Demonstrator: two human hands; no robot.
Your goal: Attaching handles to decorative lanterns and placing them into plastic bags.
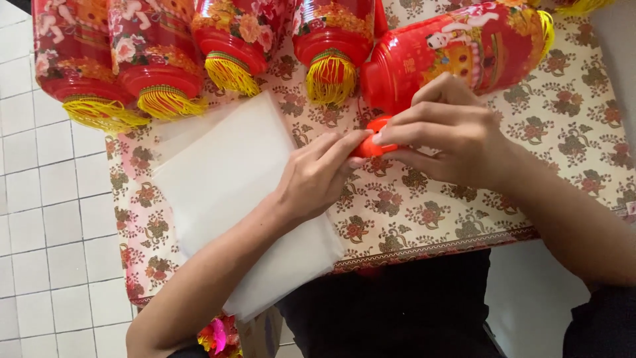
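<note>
My left hand and my right hand meet over a small red plastic piece, which both sets of fingertips pinch. The piece sits just below a red lantern that lies on its side on the table, printed with figures and flowers. A thin red cord seems to run from the lantern down to the piece. My left forearm rests across a stack of clear plastic sheets.
Several more red lanterns with yellow fringe lie in a row along the table's far edge. A floral cloth covers the table. White floor tiles are to the left. A bright flower decoration shows under the table edge.
</note>
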